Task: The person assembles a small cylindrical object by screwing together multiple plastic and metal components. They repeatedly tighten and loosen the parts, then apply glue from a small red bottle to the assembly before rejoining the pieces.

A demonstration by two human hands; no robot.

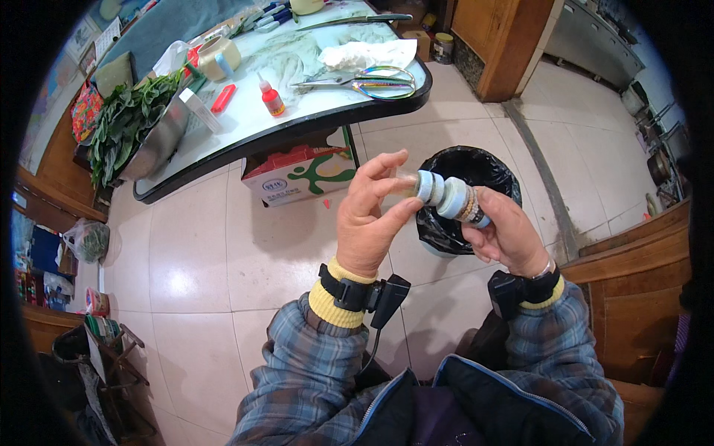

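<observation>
In front of me, a short stack of small cylindrical pieces is held between both hands. It has light blue bands, a clear end, and a part with pale bead-like bits. My left hand pinches the clear and blue end between thumb and fingers. Wrapped round the beaded end is my right hand. The stack tilts down to the right over a bin lined with a black bag. The exact kind of these pieces is too small to tell.
Ahead stands a table with a red-capped glue-like bottle, scissors, a knife and a white cloth. At its left, a metal bowl holds leafy greens. A printed carton sits beneath.
</observation>
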